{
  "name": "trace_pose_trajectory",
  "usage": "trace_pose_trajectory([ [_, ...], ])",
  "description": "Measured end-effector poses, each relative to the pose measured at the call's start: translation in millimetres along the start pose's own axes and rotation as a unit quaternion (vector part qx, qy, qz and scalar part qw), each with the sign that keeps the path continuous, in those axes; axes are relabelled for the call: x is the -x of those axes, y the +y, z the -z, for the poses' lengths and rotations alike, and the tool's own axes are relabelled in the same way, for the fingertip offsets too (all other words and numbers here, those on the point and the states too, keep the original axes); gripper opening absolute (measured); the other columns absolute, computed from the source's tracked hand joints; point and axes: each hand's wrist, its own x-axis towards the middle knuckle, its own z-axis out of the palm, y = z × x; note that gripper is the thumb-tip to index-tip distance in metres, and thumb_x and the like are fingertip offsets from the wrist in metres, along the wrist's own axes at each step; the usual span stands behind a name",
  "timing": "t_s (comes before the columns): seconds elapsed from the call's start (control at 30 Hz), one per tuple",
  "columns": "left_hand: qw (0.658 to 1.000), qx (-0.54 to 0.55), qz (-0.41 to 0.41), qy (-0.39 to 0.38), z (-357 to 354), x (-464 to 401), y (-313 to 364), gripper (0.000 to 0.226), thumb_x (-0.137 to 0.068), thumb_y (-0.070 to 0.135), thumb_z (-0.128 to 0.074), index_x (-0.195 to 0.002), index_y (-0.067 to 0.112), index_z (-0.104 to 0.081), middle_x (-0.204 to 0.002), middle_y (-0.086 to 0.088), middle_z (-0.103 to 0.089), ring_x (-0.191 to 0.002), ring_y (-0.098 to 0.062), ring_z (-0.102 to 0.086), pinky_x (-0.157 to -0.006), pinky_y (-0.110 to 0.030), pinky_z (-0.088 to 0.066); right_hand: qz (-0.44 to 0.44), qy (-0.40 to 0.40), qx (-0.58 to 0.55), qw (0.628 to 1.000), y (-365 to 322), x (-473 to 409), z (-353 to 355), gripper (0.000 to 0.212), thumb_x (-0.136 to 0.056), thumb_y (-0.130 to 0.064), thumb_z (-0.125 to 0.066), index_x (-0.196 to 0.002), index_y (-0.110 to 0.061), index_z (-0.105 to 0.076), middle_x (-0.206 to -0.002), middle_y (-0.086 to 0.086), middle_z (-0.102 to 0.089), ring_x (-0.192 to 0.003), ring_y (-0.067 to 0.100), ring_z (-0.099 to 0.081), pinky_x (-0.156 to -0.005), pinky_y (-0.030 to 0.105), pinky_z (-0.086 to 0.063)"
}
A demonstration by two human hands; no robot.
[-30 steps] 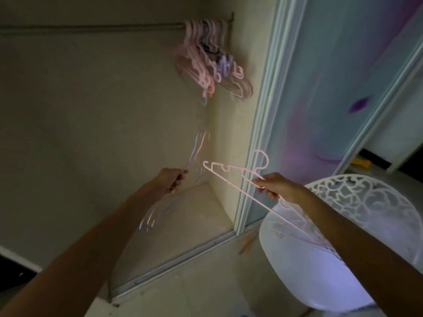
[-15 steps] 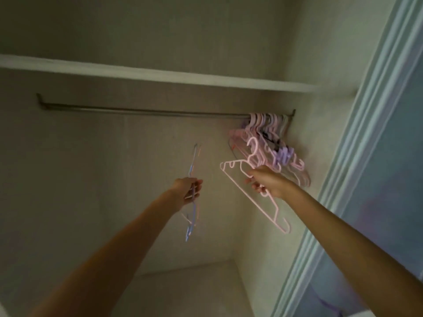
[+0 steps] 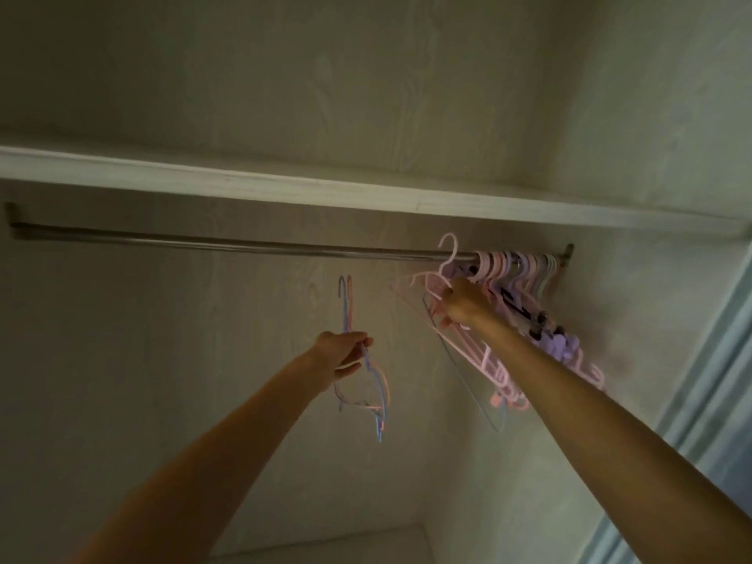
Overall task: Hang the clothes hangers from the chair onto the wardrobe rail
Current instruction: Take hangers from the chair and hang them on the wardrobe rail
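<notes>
A metal wardrobe rail (image 3: 244, 244) runs across under a white shelf. Several pink and lilac hangers (image 3: 517, 274) hang bunched at its right end. My right hand (image 3: 462, 305) grips a pink hanger (image 3: 449, 250) by the neck, its hook raised level with the rail just left of the bunch. Whether the hook rests on the rail I cannot tell. My left hand (image 3: 346, 354) is lower and to the left, closed on two thin hangers, blue and pink (image 3: 348, 307), held upright below the rail. The chair is out of view.
The white shelf (image 3: 285, 185) sits just above the rail. The wardrobe's right side wall (image 3: 635, 299) and a pale blue door frame (image 3: 716, 360) stand at the right. Most of the rail to the left is bare.
My right hand has risen with the pink hanger from chair height up to the rail beside the bunch. My left hand rose a little with its two hangers. The view tilted upward.
</notes>
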Motion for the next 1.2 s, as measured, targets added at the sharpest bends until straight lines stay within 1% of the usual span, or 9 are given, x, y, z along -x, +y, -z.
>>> trace_pose_trajectory([
  [0.07,1.000,-0.008,0.003,-0.014,2.7,-13.2,1.8,0.023,-0.093,0.017,-0.054,-0.071,0.014,-0.061,-0.041,0.014,-0.061,-0.035,0.007,-0.055,-0.062,-0.017,-0.042,-0.001,0.001,0.018,1.000,2.6,-12.9,-8.8,0.025,-0.092,-0.010,-0.047,-0.115,-0.002,-0.054,-0.107,0.015,-0.069,-0.072,0.028,-0.071,-0.076,0.038,-0.057],
  [0.3,0.997,-0.065,0.015,-0.027,15.5,-40.7,9.0,0.020,-0.093,0.018,-0.055,-0.074,0.015,-0.061,-0.041,0.015,-0.061,-0.035,0.008,-0.054,-0.050,-0.014,-0.043,-0.016,-0.011,0.033,0.999,15.2,-39.0,-38.3,0.031,-0.092,-0.011,-0.048,-0.123,-0.005,-0.052,-0.111,0.015,-0.067,-0.069,0.026,-0.070,-0.077,0.040,-0.058],
  [0.4,0.996,-0.079,0.017,-0.021,24.1,-45.9,6.6,0.021,-0.093,0.018,-0.055,-0.074,0.015,-0.061,-0.042,0.016,-0.062,-0.037,0.008,-0.056,-0.049,-0.012,-0.045,-0.005,0.008,0.072,0.997,22.7,-41.4,-45.6,0.038,-0.092,-0.018,-0.046,-0.128,-0.007,-0.050,-0.117,0.015,-0.064,-0.095,0.032,-0.067,-0.087,0.045,-0.054],
  [0.5,0.996,-0.075,0.026,-0.026,29.9,-50.9,5.1,0.019,-0.093,0.017,-0.055,-0.076,0.014,-0.062,-0.045,0.015,-0.063,-0.051,0.004,-0.059,-0.059,-0.016,-0.045,0.056,0.134,0.156,0.977,21.8,-36.3,-40.8,0.054,-0.093,-0.036,-0.046,-0.137,-0.005,-0.039,-0.133,0.017,-0.051,-0.116,0.035,-0.054,-0.090,0.041,-0.048],
  [0.6,0.996,-0.070,0.033,-0.037,31.8,-54.8,8.9,0.015,-0.092,0.018,-0.056,-0.079,0.014,-0.063,-0.059,0.013,-0.068,-0.068,-0.002,-0.056,-0.063,-0.017,-0.043,0.158,0.262,0.186,0.934,5.5,-37.0,-22.7,0.061,-0.093,-0.036,-0.050,-0.141,-0.002,-0.031,-0.139,0.019,-0.041,-0.125,0.034,-0.042,-0.097,0.041,-0.038],
  [0.67,0.996,-0.069,0.034,-0.042,31.2,-55.7,12.3,0.013,-0.092,0.019,-0.057,-0.082,0.014,-0.063,-0.076,0.008,-0.066,-0.071,-0.003,-0.055,-0.062,-0.018,-0.042,0.217,0.233,0.257,0.912,-4.6,-46.2,-14.1,0.062,-0.095,-0.033,-0.045,-0.147,-0.009,-0.021,-0.149,0.014,-0.031,-0.136,0.031,-0.030,-0.110,0.042,-0.024],
  [0.77,0.996,-0.079,0.024,-0.045,27.5,-58.0,17.1,0.012,-0.092,0.021,-0.057,-0.085,0.014,-0.063,-0.083,0.005,-0.065,-0.073,-0.003,-0.056,-0.064,-0.018,-0.043,0.214,0.145,0.351,0.900,-2.1,-64.5,-11.8,0.063,-0.097,-0.030,-0.042,-0.150,-0.014,-0.013,-0.157,0.008,-0.019,-0.145,0.025,-0.016,-0.118,0.043,-0.007],
  [1.0,0.992,-0.125,0.017,-0.022,18.0,-67.4,16.0,0.017,-0.092,0.024,-0.058,-0.079,0.013,-0.063,-0.097,0.000,-0.067,-0.072,-0.003,-0.058,-0.066,-0.017,-0.045,0.156,0.189,0.335,0.910,38.6,-75.2,7.5,0.064,-0.096,-0.025,-0.046,-0.149,-0.007,-0.016,-0.156,0.011,-0.019,-0.145,0.027,-0.015,-0.116,0.045,-0.012],
  [1.2,0.993,-0.110,0.025,-0.047,12.7,-71.7,11.3,0.023,-0.089,0.024,-0.062,-0.105,0.009,-0.065,-0.104,0.000,-0.067,-0.080,-0.004,-0.058,-0.071,-0.018,-0.045,0.167,0.190,0.374,0.892,59.8,-82.6,19.2,0.069,-0.095,-0.042,-0.045,-0.150,-0.013,-0.016,-0.158,0.006,-0.015,-0.147,0.025,-0.011,-0.118,0.049,-0.010],
])
